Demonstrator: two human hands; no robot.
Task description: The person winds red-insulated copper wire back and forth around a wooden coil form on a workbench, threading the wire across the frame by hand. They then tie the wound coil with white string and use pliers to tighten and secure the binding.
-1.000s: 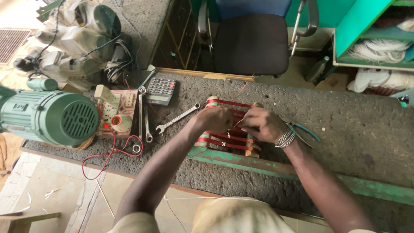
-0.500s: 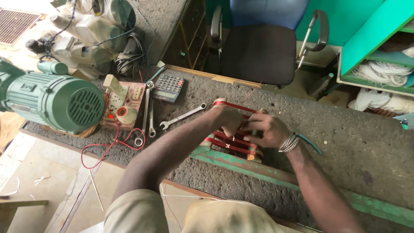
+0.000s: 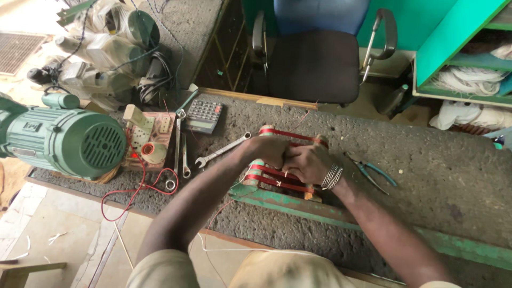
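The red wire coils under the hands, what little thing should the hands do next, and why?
Probably pull the thin strand snug. Both hands, the left hand and the right hand, meet in closed fists over the red coils on the wooden former, apparently pinching something fine between them; what exactly is too small to tell. The pliers lie unused beside the right wrist.

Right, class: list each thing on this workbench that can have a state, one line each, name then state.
left hand: closed, pressed on the coil frame
right hand: closed, knuckles against the left hand
coil frame: lying flat, wound with red bands
spanner: lying loose, untouched
pliers: lying beside the right wrist, untouched
calculator: face up
green motor: on its side
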